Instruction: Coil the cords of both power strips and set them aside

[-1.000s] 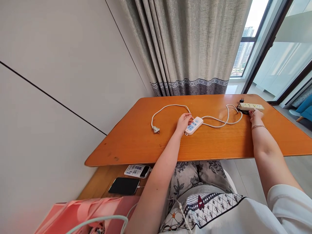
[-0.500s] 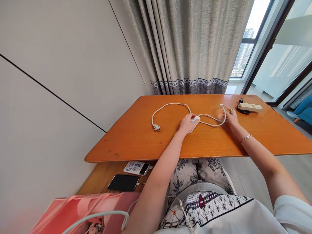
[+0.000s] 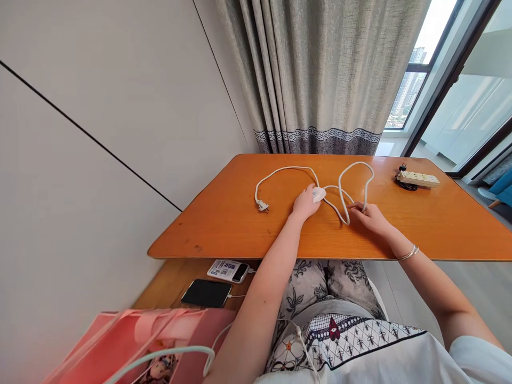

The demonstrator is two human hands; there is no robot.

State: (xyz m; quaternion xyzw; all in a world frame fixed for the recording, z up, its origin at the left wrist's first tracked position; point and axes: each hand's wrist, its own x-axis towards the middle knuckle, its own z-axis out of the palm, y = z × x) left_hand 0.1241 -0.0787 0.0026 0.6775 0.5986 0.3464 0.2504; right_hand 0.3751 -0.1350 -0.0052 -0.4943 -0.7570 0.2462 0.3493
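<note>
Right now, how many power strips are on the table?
2: a white power strip under the left hand, and a beige power strip at the far right of the table.

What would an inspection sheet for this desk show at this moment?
Surface: orange table, wood top, small dark marks near the left corner.
Things in hand: white power strip; white cable, looped; plug lying free.
Clutter: beige power strip at the far right.
Grips: left hand closed over the white power strip; right hand pinches the white cable.
Cables: black cord by the beige power strip.
Surroundings: curtain, phone, pink bag.
</note>
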